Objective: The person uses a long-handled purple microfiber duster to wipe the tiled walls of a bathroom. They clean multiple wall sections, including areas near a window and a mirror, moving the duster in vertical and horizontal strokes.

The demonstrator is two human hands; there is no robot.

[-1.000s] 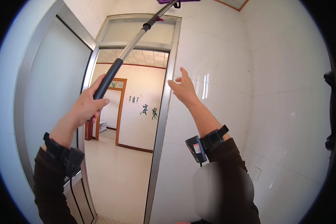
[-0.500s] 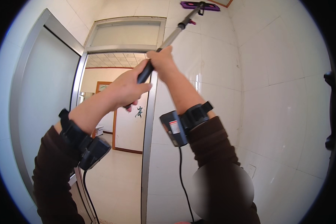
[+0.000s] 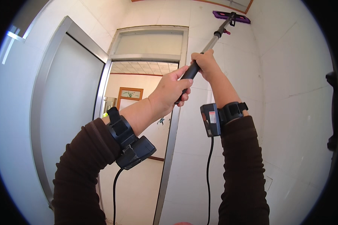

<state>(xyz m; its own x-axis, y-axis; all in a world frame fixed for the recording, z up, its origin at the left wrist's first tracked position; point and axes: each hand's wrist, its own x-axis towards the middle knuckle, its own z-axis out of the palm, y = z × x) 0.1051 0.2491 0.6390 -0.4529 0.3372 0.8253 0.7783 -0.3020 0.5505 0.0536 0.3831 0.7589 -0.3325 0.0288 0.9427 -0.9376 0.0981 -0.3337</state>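
A flat mop with a silver and black pole slants up and away from me to the right. Its wide purple head lies against the tiled wall high up, close under the ceiling edge. My left hand wraps the lower black grip near its end. Higher on the pole, where the black grip meets the silver tube, my right hand is closed round it. Both wrists carry black strapped devices with cables hanging from them.
An open frosted-glass door in a metal frame stands to the left. Beside it a doorway leads to a room with a framed picture. White tiled walls meet in a corner at the right. A wall plate sits low there.
The view has shifted, so hands, mop and doorway appear further right and more ceiling edge shows. The mop head now sits nearer the right corner. Both hands keep their hold.
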